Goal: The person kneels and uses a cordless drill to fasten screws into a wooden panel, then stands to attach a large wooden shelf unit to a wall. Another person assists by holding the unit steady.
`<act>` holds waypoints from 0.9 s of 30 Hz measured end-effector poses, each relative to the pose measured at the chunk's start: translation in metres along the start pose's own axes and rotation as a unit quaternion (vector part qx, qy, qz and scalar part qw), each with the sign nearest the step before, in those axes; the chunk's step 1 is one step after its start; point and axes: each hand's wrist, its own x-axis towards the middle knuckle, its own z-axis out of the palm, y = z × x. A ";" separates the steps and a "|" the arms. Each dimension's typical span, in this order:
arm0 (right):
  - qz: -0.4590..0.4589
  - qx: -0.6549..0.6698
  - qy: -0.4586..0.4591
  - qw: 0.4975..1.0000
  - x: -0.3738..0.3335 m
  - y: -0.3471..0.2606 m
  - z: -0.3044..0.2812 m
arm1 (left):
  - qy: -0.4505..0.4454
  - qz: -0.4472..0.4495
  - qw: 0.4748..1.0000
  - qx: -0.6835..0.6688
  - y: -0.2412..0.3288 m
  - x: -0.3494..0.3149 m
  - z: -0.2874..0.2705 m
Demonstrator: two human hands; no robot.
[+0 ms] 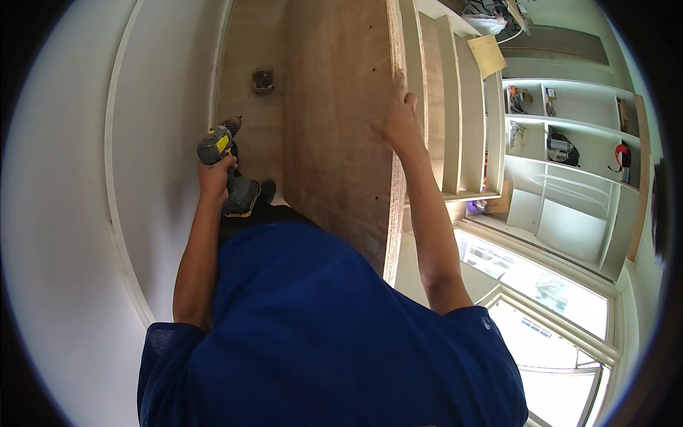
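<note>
White wall [71, 178] on the left and open shelving [576, 107] on the right flank a broad brown wooden panel [338, 121]. Print on the drill's yellow label [223, 144] is too small to read. Closed around the drill [212, 148] by its grip, the left hand [215, 179] is left of the panel. The right hand [404, 128], partly open, touches the panel's right edge, one finger stretched along it; whether it grips cannot be told. A blue shirt [306, 327] hides the panel's near end, and a dark round patch [263, 80] beyond the drill is hard to make out.
</note>
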 end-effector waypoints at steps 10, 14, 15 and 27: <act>-0.059 0.061 0.064 0.994 -0.017 0.031 0.007 | -0.162 -0.010 0.987 -0.013 0.014 -0.029 0.024; -0.023 0.150 0.095 0.984 -0.041 0.062 0.028 | -0.302 -0.018 0.953 -0.005 0.056 -0.059 0.049; -0.026 0.158 0.085 0.983 -0.049 0.069 0.030 | -0.320 -0.015 0.947 -0.006 0.064 -0.067 0.059; -0.040 0.260 0.190 0.946 -0.084 0.068 0.012 | -0.443 0.017 0.896 -0.029 0.086 -0.085 0.125</act>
